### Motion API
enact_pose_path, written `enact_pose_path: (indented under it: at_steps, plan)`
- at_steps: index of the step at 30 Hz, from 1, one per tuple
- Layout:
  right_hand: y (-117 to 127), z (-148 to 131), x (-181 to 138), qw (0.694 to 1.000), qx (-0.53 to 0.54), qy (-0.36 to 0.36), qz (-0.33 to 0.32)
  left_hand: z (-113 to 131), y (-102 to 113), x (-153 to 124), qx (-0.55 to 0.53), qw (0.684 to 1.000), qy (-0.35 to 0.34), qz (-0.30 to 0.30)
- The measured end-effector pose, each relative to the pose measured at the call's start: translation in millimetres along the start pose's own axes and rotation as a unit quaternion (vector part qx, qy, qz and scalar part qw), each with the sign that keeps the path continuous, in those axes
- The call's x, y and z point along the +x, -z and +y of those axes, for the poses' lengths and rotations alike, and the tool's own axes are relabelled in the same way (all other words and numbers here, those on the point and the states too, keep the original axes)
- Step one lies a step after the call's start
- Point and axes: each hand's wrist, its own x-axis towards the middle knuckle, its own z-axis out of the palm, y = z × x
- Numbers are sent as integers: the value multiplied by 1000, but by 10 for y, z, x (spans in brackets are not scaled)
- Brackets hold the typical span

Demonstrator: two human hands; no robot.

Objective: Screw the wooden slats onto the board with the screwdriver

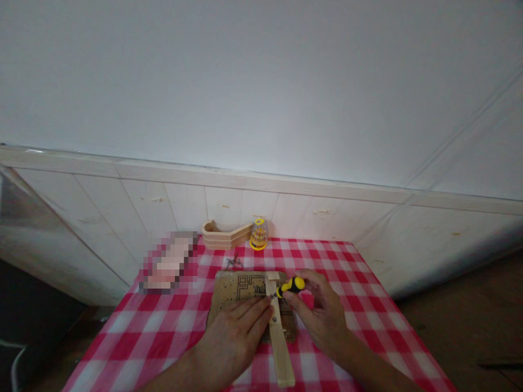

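The screwdriver (291, 286) (yellow and black handle) lies near the middle of the table, tip at the far end of the wooden strip (281, 354). The right hand (322, 316) is closed around its handle. The left hand (235, 335) lies flat, fingers extended, fingertips touching the strip's left edge. The strip rests across an engraved board (232, 291) on the checked tablecloth (163, 326). Farther away are loose screws (233, 263), a curved wooden part (223, 235) and a yellow bit holder (259, 234).
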Motion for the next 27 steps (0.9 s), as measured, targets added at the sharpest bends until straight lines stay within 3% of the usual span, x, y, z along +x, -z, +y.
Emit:
enact_pose_path:
  at_steps: [8,27]
  plan:
    - [5,31,-69,1000,20,-4,9,11,-11,-10,-10,1000,10,1]
    - [73,-116,-112,998,21,42,-47,-3,39,19,-12,1000,-3,-10]
